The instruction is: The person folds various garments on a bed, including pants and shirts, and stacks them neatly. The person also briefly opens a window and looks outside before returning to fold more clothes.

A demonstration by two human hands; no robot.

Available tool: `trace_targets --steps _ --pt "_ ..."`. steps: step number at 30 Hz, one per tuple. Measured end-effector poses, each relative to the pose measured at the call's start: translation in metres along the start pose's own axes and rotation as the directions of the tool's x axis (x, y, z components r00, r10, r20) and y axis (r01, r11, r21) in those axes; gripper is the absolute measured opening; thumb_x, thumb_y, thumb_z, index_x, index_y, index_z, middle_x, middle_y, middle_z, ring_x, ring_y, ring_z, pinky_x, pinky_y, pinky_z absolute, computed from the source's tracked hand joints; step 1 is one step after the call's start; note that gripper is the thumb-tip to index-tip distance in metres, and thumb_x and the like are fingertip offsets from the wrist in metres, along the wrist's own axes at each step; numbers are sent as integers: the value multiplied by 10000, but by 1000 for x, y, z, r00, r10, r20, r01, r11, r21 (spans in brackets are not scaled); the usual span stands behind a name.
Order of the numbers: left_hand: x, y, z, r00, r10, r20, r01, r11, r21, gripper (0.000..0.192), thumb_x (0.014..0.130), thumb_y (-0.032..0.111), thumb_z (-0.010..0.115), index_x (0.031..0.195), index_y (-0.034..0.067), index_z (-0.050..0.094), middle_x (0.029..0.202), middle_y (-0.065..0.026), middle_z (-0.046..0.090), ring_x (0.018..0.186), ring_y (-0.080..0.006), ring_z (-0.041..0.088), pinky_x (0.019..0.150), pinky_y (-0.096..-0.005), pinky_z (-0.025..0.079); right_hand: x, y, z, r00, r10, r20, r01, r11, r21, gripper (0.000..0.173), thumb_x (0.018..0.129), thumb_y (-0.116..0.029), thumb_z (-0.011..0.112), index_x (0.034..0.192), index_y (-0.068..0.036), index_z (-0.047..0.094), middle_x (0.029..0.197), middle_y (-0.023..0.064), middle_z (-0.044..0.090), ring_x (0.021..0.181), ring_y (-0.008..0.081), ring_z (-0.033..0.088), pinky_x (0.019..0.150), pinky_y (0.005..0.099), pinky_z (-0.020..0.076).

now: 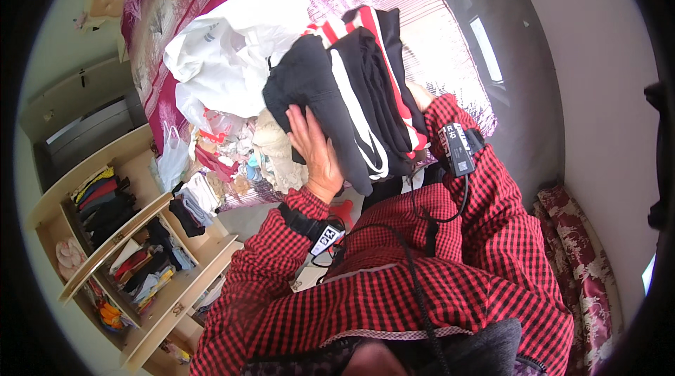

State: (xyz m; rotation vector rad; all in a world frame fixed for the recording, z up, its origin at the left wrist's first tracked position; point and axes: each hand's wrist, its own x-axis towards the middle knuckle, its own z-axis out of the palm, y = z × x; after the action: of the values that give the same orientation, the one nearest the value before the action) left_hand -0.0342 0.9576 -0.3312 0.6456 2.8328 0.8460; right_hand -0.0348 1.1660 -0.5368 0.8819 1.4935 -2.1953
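A stack of folded clothes stands near the bed's front edge, its layers side by side: a dark garment [311,78], a black one with a white stripe [358,117] and a black one with a red and white edge [387,60]. My left hand [315,152] lies flat with its palm against the dark garment at the stack's left side. At the right side is my right hand [420,95], mostly hidden behind the stack; its fingers cannot be seen. The clothes are between both hands. A large white plastic bag [227,54] touches the stack's far left.
Small crumpled garments [237,152] and a smaller plastic bag [173,157] lie on the left of the patterned bed [437,33]. A wooden wardrobe [184,291] with folded clothes stands at the lower left. A patterned curtain [580,276] hangs at the right. A cable runs from my right wrist device.
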Motion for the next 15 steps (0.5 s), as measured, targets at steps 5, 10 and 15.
trace_targets --steps 5,10,15 --pt "50 37 -19 999 -25 -46 31 991 132 601 852 192 380 1373 -5 153 1425 -263 23 1317 -437 -14 980 -605 0 41 -59 -18 928 -253 -273 168 939 -299 277 835 -128 481 1075 -18 567 929 73 626 796 173 582 732 281 454" --pt "114 30 33 996 -18 -87 42 955 292 594 858 238 428 1386 113 185 1415 -274 74 1310 -444 34 959 -639 96 79 -86 -41 878 -283 -386 72 875 -478 283 822 -114 487 1075 -18 571 942 72 625 812 179 581 740 281 449" --pt "122 2 114 940 -265 213 184 924 336 574 869 344 397 1389 226 184 1424 -248 56 1322 -414 6 962 -659 103 71 -63 -77 875 -177 -451 86 973 -215 247 804 -127 505 1003 -19 604 905 77 631 807 173 582 746 282 447"
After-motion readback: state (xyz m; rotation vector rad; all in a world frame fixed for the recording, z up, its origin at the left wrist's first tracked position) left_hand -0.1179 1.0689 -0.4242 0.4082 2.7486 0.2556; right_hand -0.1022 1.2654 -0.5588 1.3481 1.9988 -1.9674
